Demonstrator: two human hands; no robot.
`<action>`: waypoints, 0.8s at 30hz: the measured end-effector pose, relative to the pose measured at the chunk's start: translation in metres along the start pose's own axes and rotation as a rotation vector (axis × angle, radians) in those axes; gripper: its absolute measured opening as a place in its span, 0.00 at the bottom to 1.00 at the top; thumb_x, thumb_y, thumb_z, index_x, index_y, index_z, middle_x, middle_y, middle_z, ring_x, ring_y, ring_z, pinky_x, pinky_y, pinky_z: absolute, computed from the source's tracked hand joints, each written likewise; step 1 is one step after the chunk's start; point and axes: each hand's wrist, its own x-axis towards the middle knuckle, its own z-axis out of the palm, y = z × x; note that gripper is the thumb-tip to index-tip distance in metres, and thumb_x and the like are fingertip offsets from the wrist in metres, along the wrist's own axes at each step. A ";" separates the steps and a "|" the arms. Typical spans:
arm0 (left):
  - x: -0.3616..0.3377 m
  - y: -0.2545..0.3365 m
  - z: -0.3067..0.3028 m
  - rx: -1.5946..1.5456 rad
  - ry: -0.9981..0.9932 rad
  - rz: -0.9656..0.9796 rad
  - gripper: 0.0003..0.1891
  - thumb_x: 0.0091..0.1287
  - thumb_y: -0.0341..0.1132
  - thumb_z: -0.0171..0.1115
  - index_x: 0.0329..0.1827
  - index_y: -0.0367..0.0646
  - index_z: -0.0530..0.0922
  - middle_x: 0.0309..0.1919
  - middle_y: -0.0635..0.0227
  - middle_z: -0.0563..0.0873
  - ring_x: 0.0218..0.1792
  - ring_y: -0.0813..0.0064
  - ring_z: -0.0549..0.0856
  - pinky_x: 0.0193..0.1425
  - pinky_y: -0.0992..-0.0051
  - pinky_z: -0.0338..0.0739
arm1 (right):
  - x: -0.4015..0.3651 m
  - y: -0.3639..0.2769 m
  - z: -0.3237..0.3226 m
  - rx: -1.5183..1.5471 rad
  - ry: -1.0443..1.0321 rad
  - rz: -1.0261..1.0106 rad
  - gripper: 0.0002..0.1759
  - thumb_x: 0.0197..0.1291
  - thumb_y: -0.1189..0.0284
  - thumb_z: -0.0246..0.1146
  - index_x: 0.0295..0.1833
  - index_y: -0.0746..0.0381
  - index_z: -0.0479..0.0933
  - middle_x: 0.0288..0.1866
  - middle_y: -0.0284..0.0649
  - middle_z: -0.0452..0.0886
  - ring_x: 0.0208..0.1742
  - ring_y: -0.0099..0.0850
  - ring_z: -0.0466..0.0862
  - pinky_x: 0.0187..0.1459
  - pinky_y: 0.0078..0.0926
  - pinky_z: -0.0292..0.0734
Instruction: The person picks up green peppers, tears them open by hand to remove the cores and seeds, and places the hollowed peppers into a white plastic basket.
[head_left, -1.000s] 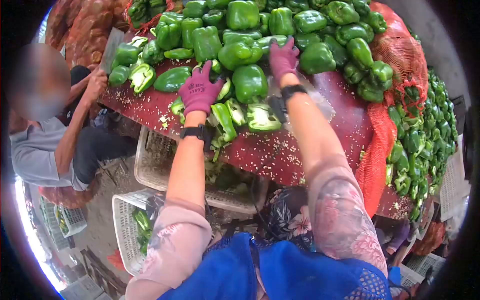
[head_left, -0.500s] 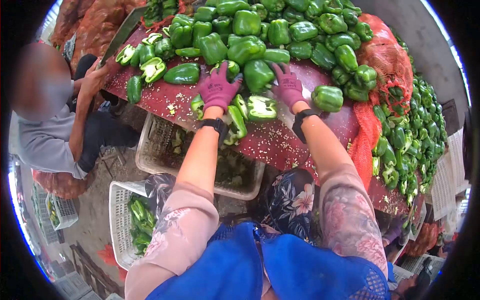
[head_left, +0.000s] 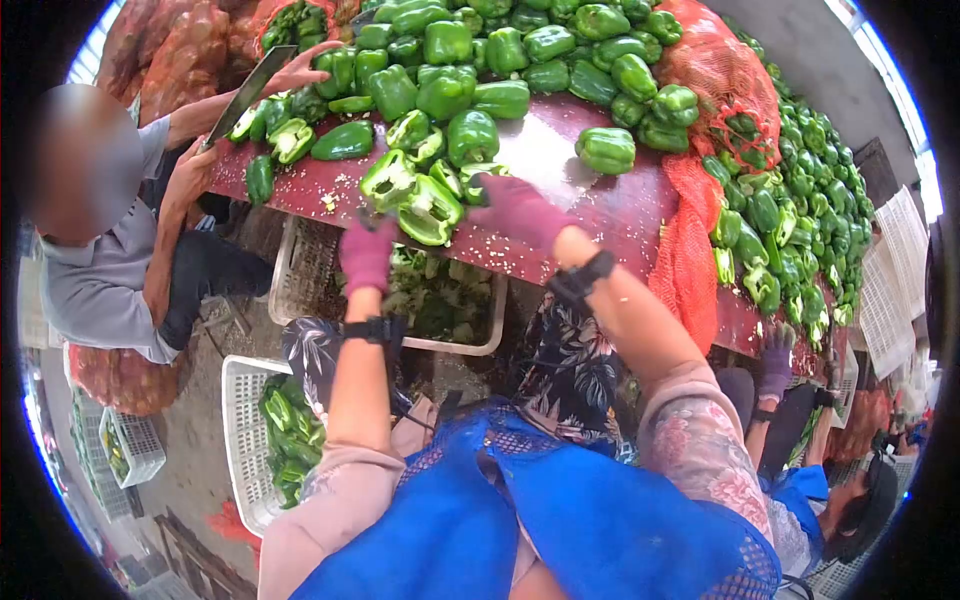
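Cut bell pepper halves lie near the front edge of the red table, their pale insides facing up. My left hand, in a purple glove, is at the table edge just below these halves; its fingertips are smeared by motion and I cannot tell how they are set. To the right of the halves, my gloved right hand points left with fingers apart, its fingertips close to the cut pieces. Just behind stands a whole green bell pepper.
A large pile of bell peppers covers the back. One whole pepper sits apart at right, near a red mesh bag. Crates are below. At left, a person holds a large knife; another person's gloved hand shows at right.
Both my hands have drawn back from the pile toward the front edge. Cut halves now lie grouped there. The person at left has reached a hand to the peppers.
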 end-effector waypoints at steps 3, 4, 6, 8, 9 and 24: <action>-0.020 -0.015 0.039 -0.218 -0.141 0.056 0.32 0.57 0.49 0.70 0.61 0.40 0.74 0.57 0.43 0.80 0.58 0.48 0.80 0.59 0.58 0.74 | -0.003 -0.040 0.031 -0.093 0.186 -0.081 0.35 0.56 0.67 0.63 0.70 0.58 0.63 0.63 0.52 0.74 0.54 0.47 0.82 0.55 0.42 0.77; -0.027 -0.006 0.043 -0.167 -0.065 0.057 0.32 0.56 0.46 0.70 0.61 0.40 0.73 0.58 0.43 0.79 0.60 0.48 0.79 0.60 0.58 0.74 | 0.008 -0.041 0.049 -0.198 0.365 -0.153 0.35 0.56 0.70 0.62 0.71 0.57 0.63 0.65 0.49 0.72 0.53 0.45 0.82 0.52 0.41 0.78; -0.028 0.003 0.052 -0.182 -0.002 0.104 0.34 0.56 0.43 0.71 0.64 0.40 0.70 0.60 0.44 0.77 0.62 0.48 0.77 0.61 0.58 0.73 | 0.026 -0.045 0.066 -0.330 0.347 -0.144 0.38 0.55 0.69 0.65 0.72 0.49 0.62 0.68 0.48 0.68 0.56 0.45 0.78 0.54 0.39 0.76; -0.019 -0.013 0.062 -0.109 0.013 0.126 0.38 0.56 0.41 0.70 0.70 0.41 0.66 0.61 0.46 0.77 0.63 0.47 0.75 0.64 0.59 0.71 | 0.045 -0.052 0.077 -0.449 0.285 -0.103 0.35 0.55 0.71 0.63 0.70 0.42 0.66 0.68 0.48 0.68 0.52 0.44 0.79 0.51 0.38 0.78; -0.019 -0.012 0.053 -0.219 -0.041 0.103 0.39 0.56 0.37 0.70 0.72 0.42 0.64 0.62 0.49 0.76 0.63 0.53 0.76 0.66 0.63 0.70 | 0.054 -0.056 0.076 -0.418 0.180 -0.026 0.35 0.55 0.71 0.64 0.70 0.43 0.66 0.67 0.48 0.69 0.53 0.45 0.80 0.51 0.39 0.78; -0.039 -0.030 0.019 -0.942 -0.498 0.059 0.27 0.62 0.28 0.64 0.66 0.39 0.73 0.52 0.69 0.83 0.48 0.76 0.83 0.53 0.76 0.77 | 0.010 -0.052 0.073 -0.518 0.339 -0.442 0.30 0.41 0.55 0.73 0.53 0.52 0.76 0.45 0.35 0.81 0.50 0.36 0.79 0.54 0.40 0.68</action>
